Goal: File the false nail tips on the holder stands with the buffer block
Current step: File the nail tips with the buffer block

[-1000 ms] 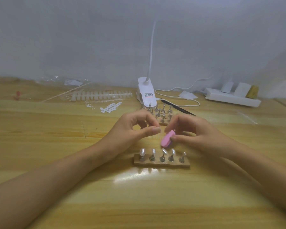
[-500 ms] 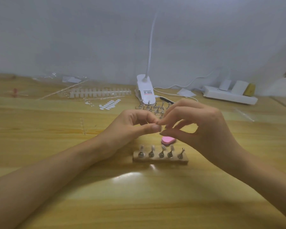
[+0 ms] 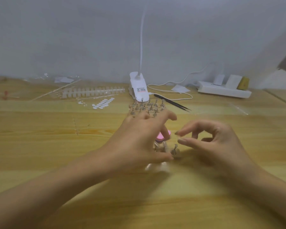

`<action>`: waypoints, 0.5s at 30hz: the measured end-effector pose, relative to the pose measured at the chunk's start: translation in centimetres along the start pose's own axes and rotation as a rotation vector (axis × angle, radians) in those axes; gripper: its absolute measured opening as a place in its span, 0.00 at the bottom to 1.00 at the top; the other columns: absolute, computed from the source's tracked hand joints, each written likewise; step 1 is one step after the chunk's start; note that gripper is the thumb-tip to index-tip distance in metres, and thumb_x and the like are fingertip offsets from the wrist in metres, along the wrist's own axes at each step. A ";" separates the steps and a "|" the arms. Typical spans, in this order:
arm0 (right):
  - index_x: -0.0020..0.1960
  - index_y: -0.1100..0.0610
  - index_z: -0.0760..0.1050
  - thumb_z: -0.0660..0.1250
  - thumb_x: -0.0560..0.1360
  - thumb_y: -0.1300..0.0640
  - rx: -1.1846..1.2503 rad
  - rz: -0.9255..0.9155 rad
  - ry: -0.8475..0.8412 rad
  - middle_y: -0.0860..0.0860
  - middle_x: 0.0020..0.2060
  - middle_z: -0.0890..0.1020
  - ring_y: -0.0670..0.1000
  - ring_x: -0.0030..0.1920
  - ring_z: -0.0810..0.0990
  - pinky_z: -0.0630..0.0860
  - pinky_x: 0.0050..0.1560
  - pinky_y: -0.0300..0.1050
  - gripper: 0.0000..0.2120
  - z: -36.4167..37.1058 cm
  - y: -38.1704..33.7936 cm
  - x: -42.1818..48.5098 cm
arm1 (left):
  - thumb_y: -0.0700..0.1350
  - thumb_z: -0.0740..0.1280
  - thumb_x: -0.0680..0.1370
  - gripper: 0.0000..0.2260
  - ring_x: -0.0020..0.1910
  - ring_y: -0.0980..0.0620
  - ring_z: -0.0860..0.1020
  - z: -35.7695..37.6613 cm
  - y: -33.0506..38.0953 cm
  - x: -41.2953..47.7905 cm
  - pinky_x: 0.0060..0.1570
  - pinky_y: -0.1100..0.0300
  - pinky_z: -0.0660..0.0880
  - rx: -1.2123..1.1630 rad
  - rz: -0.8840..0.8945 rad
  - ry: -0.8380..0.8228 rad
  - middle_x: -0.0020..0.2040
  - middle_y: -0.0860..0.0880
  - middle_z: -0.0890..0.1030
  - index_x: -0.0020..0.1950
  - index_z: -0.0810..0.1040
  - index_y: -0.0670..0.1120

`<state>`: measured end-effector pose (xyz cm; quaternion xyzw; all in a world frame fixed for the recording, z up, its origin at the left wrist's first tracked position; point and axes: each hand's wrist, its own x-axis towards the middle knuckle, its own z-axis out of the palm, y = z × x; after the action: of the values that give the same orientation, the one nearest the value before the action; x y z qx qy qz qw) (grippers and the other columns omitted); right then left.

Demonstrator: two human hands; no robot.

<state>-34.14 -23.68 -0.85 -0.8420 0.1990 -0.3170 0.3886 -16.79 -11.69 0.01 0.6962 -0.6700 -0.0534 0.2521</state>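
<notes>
Buffer block [image 3: 162,137] lies just behind the holder stand [image 3: 175,152], under the splayed, nearer left hand [image 3: 144,139]; right hand [image 3: 218,146] hovers beside, fingertips nearly pinched, contents unclear.

Holder stand [image 3: 175,151]: mostly hidden under the blurred left hand [image 3: 139,142].
Buffer block [image 3: 160,137]: partly covered by fingers.
Right hand [image 3: 218,142]: anything pinched is too small to tell.
Lamp neck [image 3: 141,38]: cut off by the top edge.
</notes>
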 end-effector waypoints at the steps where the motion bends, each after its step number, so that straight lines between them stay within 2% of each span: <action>1: 0.40 0.47 0.84 0.76 0.64 0.46 0.018 0.023 -0.009 0.42 0.41 0.85 0.43 0.36 0.77 0.72 0.33 0.32 0.07 0.2 0.3 -0.3 | 0.61 0.72 0.69 0.31 0.57 0.63 0.66 0.5 0.4 0.1 0.54 0.60 0.58 0.034 0.010 0.030 0.50 0.66 0.78 0.66 0.59 0.66; 4: 0.39 0.49 0.84 0.76 0.65 0.49 0.100 0.055 -0.033 0.47 0.38 0.84 0.43 0.32 0.76 0.73 0.26 0.38 0.06 0.6 0.8 -0.5 | 0.61 0.70 0.71 0.29 0.56 0.63 0.65 1.4 0.8 0.4 0.51 0.61 0.55 0.052 0.019 0.091 0.47 0.66 0.79 0.65 0.57 0.66; 6: 0.40 0.51 0.84 0.76 0.66 0.49 0.134 0.070 -0.050 0.52 0.36 0.83 0.44 0.30 0.76 0.72 0.25 0.40 0.06 0.7 1.0 -0.6 | 0.64 0.65 0.70 0.27 0.55 0.62 0.67 1.6 0.9 0.4 0.51 0.60 0.56 0.040 0.019 0.100 0.45 0.66 0.80 0.65 0.58 0.65; 9: 0.39 0.52 0.84 0.76 0.65 0.50 0.152 0.058 -0.075 0.51 0.36 0.83 0.44 0.31 0.76 0.72 0.27 0.36 0.06 0.8 1.1 -0.7 | 0.67 0.59 0.69 0.26 0.52 0.62 0.68 1.7 1.2 0.5 0.50 0.59 0.56 0.036 0.006 0.118 0.43 0.65 0.80 0.66 0.60 0.64; 12: 0.39 0.52 0.84 0.76 0.65 0.51 0.154 0.052 -0.083 0.49 0.37 0.84 0.44 0.32 0.77 0.73 0.29 0.34 0.06 0.8 1.1 -0.8 | 0.67 0.59 0.68 0.27 0.51 0.62 0.68 1.9 1.2 0.7 0.51 0.58 0.56 0.046 -0.011 0.133 0.40 0.65 0.79 0.66 0.60 0.64; 15: 0.40 0.53 0.84 0.77 0.67 0.54 0.149 0.068 -0.088 0.50 0.37 0.84 0.45 0.33 0.77 0.72 0.29 0.34 0.04 0.8 1.1 -0.8 | 0.66 0.64 0.70 0.27 0.51 0.63 0.68 2.0 1.1 0.8 0.52 0.58 0.57 0.037 -0.014 0.142 0.39 0.65 0.79 0.66 0.61 0.64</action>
<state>-34.25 -23.48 -2.40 -0.8167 0.1861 -0.2800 0.4690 -18.55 -13.03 -1.06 0.7076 -0.6462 0.0070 0.2857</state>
